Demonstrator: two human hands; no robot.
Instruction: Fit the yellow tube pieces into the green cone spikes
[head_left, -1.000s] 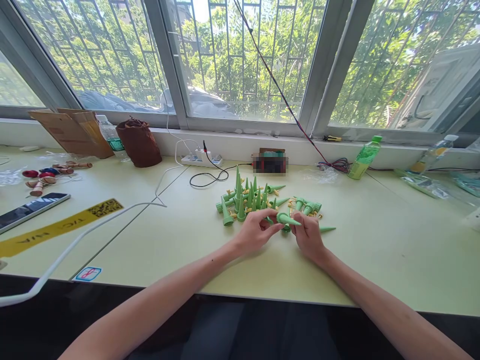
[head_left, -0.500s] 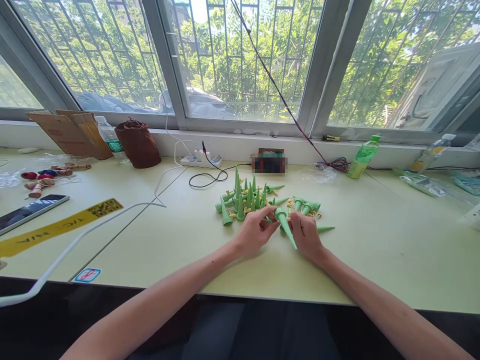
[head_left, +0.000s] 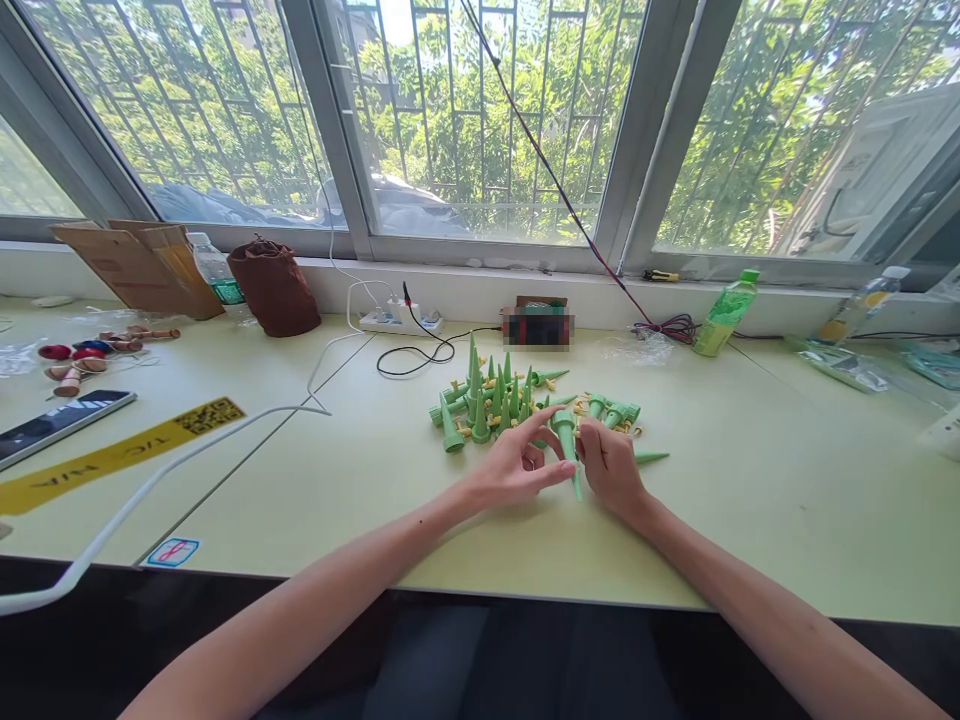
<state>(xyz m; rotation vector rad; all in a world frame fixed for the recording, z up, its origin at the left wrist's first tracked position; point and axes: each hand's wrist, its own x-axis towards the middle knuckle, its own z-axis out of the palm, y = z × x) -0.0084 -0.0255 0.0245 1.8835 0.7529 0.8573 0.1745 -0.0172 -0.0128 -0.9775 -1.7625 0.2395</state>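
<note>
A green plastic plant-watering spike (head_left: 565,432) hangs point-down between my two hands above the table, its wide collar uppermost. My right hand (head_left: 611,465) is closed at the collar's side, pinching what looks like a small yellow valve there; the fingertips are partly hidden. On the other side, my left hand (head_left: 525,462) has its index finger and thumb spread apart. The thumb tip touches the spike's shaft, and the index finger lies near the collar. Just behind the hands is a cluster of green spikes (head_left: 480,400), several standing upright, with small yellow valves among them.
More spikes (head_left: 619,413) lie right of the cluster. A power strip (head_left: 401,318), black cable, and blurred device (head_left: 538,326) are at the back. A green bottle (head_left: 726,315) stands at right. Leftward are a brown pouch (head_left: 274,287), phone (head_left: 64,425) and white cable (head_left: 202,440).
The spike has turned, its tip swinging left to hang more steeply. My left hand's fingers have opened wider, with the thumb moving right onto the shaft. My right hand has barely moved.
</note>
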